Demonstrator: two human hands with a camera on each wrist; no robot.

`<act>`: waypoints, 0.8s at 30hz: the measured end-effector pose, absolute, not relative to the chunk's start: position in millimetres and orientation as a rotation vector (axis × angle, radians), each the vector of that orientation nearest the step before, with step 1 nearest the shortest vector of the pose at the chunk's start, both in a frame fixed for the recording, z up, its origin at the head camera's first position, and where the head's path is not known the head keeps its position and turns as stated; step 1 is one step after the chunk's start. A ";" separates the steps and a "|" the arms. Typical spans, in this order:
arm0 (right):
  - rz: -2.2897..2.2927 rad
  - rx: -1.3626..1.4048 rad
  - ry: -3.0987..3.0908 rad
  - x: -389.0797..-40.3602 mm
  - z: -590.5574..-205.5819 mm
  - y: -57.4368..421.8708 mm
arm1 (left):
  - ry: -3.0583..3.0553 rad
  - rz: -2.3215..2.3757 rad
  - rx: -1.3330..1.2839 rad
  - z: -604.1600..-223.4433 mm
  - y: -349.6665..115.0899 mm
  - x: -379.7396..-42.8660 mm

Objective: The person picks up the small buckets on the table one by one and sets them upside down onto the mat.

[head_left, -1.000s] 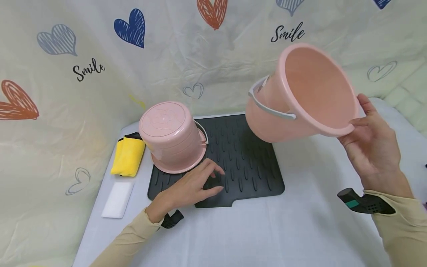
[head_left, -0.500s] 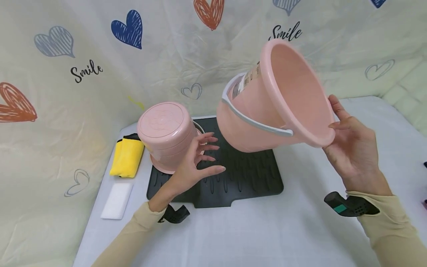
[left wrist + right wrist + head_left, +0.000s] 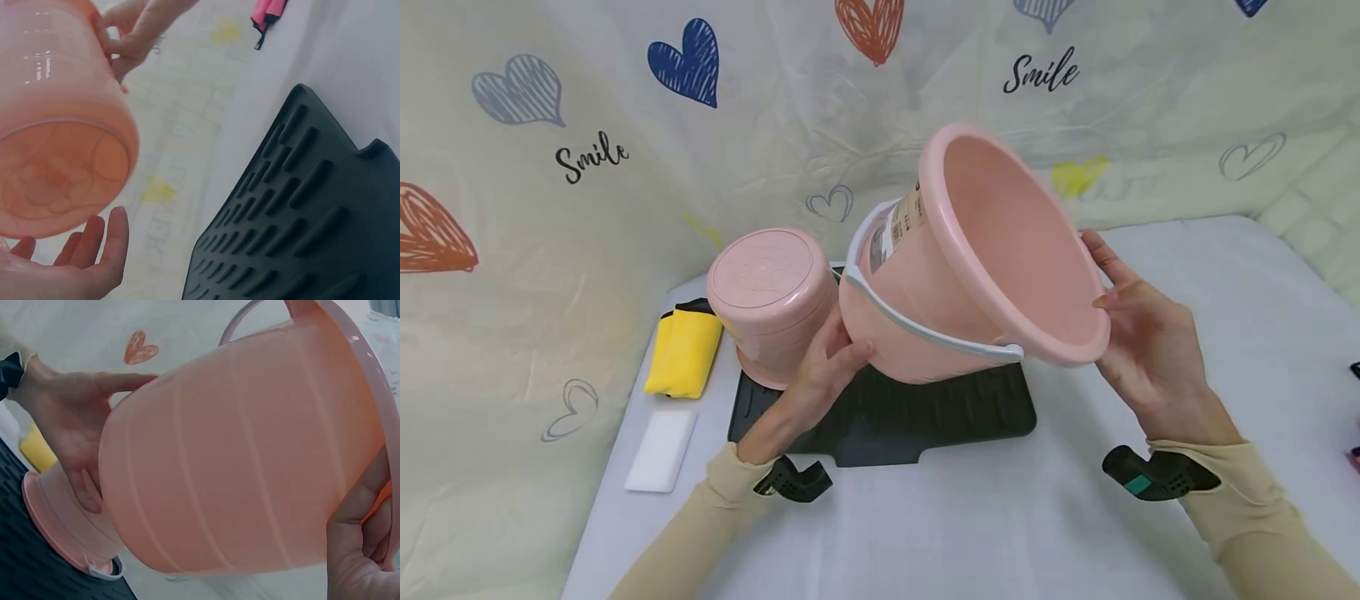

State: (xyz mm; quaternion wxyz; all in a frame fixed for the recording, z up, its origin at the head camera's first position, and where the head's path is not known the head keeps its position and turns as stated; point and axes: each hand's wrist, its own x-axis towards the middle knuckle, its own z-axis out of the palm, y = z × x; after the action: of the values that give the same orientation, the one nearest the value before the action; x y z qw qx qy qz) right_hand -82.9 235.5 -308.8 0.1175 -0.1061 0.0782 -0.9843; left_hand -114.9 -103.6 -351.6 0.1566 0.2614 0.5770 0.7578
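Note:
In the head view a large pink bucket [image 3: 917,325] with a pale handle is held in the air, tilted so its mouth faces right. My right hand [image 3: 1153,354] grips its rim, thumb inside and fingers outside. At the bucket's base is my left hand [image 3: 820,367], its thumb against the lower side. The left wrist view shows that hand's fingers [image 3: 115,240] extended just beyond the bottom edge. Upside down on the black ridged mat [image 3: 925,437] stands a smaller pink bucket [image 3: 769,279], close behind my left hand.
Left of the mat lie a folded yellow cloth [image 3: 685,354] and a white sponge-like block [image 3: 660,450]. A patterned curtain [image 3: 760,125] hangs behind the white-covered table [image 3: 970,533]. The left wrist view catches a pink item [image 3: 269,11] at the top.
The right hand has carried the large bucket left and lower, over the mat. The left hand has risen from near the mat, spread its fingers and met the bucket's base.

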 end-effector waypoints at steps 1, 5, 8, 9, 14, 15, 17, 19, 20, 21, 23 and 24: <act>-2.880 -0.302 0.240 -82.8 -309.3 234.3 | 1.630 2.172 0.745 -351.5 -103.0 -114.6; -2.860 -0.296 0.280 -82.6 -309.1 229.5 | 1.558 2.192 0.755 -352.1 -102.1 -113.1; -2.836 -0.321 0.304 -82.2 -307.4 226.4 | 1.522 2.204 0.780 -353.5 -103.2 -111.9; -2.829 -0.333 0.299 -82.0 -306.8 225.7 | 1.512 2.211 0.780 -354.2 -103.8 -111.4; -2.818 -0.363 0.348 -82.3 -303.9 222.1 | 1.481 2.241 0.797 -357.7 -105.1 -110.4; -2.821 -0.362 0.362 -82.3 -303.4 221.4 | 1.477 2.248 0.800 -357.7 -104.8 -110.3; -2.828 -0.360 0.387 -82.4 -302.5 220.1 | 1.470 2.257 0.811 -357.3 -104.1 -109.9; -2.832 -0.361 0.378 -82.4 -302.2 219.3 | 1.460 2.268 0.814 -356.9 -103.5 -109.8; -2.831 -0.364 0.362 -82.2 -302.4 219.1 | 1.456 2.272 0.819 -357.1 -103.4 -110.0; -2.829 -0.366 0.357 -82.2 -302.5 219.0 | 1.452 2.275 0.819 -357.5 -103.6 -110.1; -2.826 -0.365 0.359 -81.7 -303.0 219.1 | 1.448 2.274 0.830 -358.6 -104.2 -110.4; -2.821 -0.369 0.346 -81.4 -303.5 219.2 | 1.447 2.271 0.838 -359.3 -104.7 -110.4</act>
State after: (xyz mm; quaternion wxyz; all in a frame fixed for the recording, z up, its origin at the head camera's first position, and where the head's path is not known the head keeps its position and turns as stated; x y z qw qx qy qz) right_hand -81.4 219.2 -303.5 0.1373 -0.1274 0.1197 -0.9750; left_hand -110.4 -104.7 -359.3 0.1600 0.2934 0.5063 0.7950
